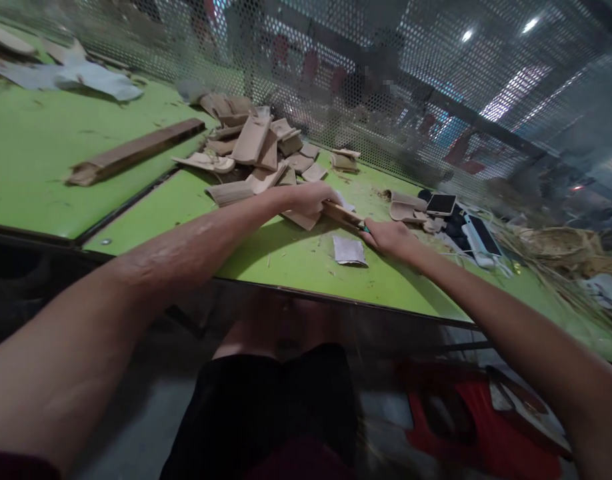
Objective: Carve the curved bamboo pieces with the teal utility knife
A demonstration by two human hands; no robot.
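Observation:
My left hand is closed on one end of a narrow tan strip, which looks like dried plant sheath. At the strip's other end, my right hand is closed around a small tool with a green part; its kind is mostly hidden by the fingers. Just below the strip, a greyish square scrap lies on the green table. Beyond my left hand is a pile of cut, curved tan pieces, with one piece partly under the hand.
A long brown folded strip lies at the left, across a table seam. Toward the right are phones, a white device with cables, and a woven basket among dry stalks. A perforated metal screen borders the far edge. A red stool stands below.

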